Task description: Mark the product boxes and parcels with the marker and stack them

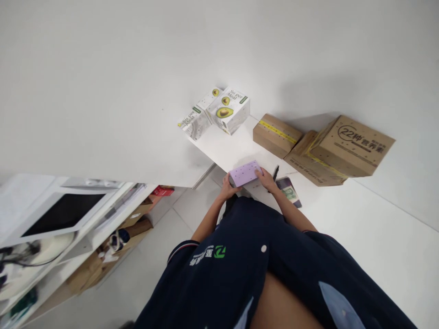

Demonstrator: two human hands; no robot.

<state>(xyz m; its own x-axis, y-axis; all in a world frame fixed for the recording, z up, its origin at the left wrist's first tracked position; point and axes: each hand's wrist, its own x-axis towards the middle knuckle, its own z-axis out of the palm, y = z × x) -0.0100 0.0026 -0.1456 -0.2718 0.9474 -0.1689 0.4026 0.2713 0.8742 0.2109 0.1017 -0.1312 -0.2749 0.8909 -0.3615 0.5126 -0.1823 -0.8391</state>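
Note:
A light purple box (245,173) with small dark dots is held level in front of my body, above a white surface. My left hand (227,187) grips its left end, fingers closed around the edge. At the opposite end, my right hand (265,179) is closed on it, thumb on top. Just right of my right hand lies a black pen (275,172), partly hidden by the hand. A dark booklet-like item with a green and pale picture (288,190) lies beside my right forearm.
White boxes with avocado pictures (228,109) stand against the wall ahead. To the right are a cardboard box with yellow tape (277,135) and a larger stacked carton (353,145). A white partition edge (203,176) is at left, with a cluttered shelf (85,242) beyond.

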